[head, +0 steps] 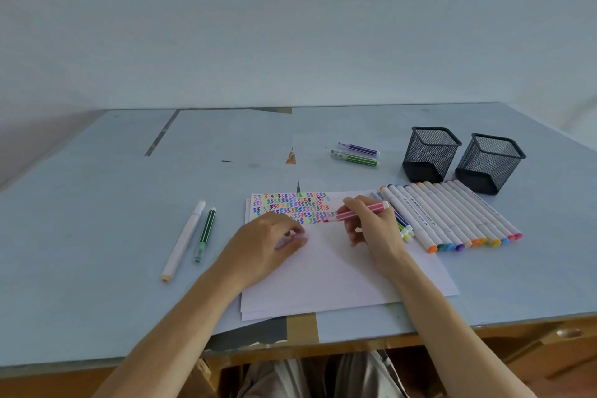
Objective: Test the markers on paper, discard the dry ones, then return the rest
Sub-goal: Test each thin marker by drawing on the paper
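Observation:
My right hand [371, 229] holds a pink striped marker [358, 212], its red tip touching the white paper [329, 271] at the end of the rows of coloured squiggles [290, 207]. My left hand [268, 242] rests on the paper with fingers curled, seemingly pinching a small pale cap that I cannot make out clearly. A row of several white markers with coloured ends [452, 216] lies to the right of the paper. A few slim markers [402, 226] lie partly hidden under my right hand.
Two black mesh pen cups [429, 152] [489, 161] stand at the back right. A purple marker [358, 149] and a green marker [355, 158] lie behind the paper. A white marker [184, 241] and a dark green marker [205, 233] lie to the left. The table edge runs near me.

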